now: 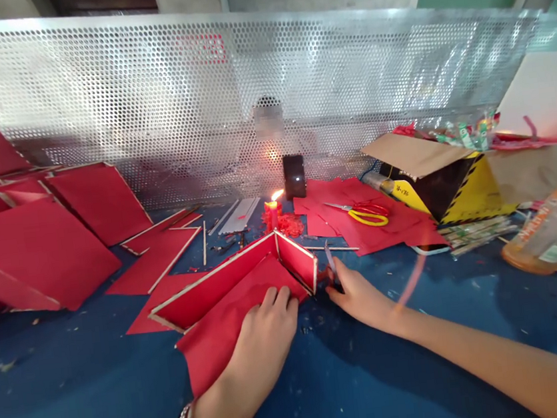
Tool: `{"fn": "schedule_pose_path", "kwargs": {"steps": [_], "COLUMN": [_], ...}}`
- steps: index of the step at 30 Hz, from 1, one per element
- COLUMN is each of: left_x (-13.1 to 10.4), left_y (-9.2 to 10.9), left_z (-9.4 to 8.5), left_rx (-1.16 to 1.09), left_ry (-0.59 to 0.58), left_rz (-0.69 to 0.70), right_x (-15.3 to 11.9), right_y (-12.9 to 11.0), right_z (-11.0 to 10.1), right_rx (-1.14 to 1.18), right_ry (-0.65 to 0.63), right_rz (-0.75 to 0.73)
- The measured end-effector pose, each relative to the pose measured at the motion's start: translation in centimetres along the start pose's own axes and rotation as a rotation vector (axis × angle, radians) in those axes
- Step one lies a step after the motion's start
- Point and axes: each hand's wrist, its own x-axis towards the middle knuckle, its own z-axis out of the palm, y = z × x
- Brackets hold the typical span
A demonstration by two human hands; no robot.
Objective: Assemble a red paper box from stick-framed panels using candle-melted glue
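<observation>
A folded red paper piece (235, 267) with pale stick-like edging stands on the blue table, its short side at the right. My left hand (269, 324) has bent fingers closed over the loose red sheet (213, 344) at the front, near the right corner. Just right of that corner is my right hand (356, 294), its fingers closed around a thin, pale, blade-like strip (330, 260); its kind is unclear. Behind the piece a lit red candle (274, 215) stands among red wax shavings (293, 224).
Finished-looking red panels (26, 251) are stacked at left. Yellow-handled scissors (367, 215) lie on red sheets (327, 197). At right are a cardboard box (456, 182) and an orange-tinted bottle (553, 231). A phone (294, 175) leans against the perforated metal screen (172, 114).
</observation>
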Motion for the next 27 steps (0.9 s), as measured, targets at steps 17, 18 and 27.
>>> {"fn": "schedule_pose_path", "kwargs": {"steps": [17, 18, 27], "left_x": [0.0, 0.0, -0.1], "left_y": [-0.3, -0.3, -0.2], "left_z": [1.1, 1.2, 0.9], "left_rx": [-0.032, -0.028, 0.004], "left_ry": [-0.020, -0.015, -0.010], "left_rz": [0.036, 0.041, 0.054], "right_x": [-0.1, -0.1, -0.2], "right_y": [-0.3, -0.4, -0.8], "right_z": [-0.1, -0.2, 0.0], "right_rx": [-0.027, -0.031, 0.032], "right_ry": [-0.029, -0.029, -0.010], "right_rz": [-0.006, -0.006, 0.001]}}
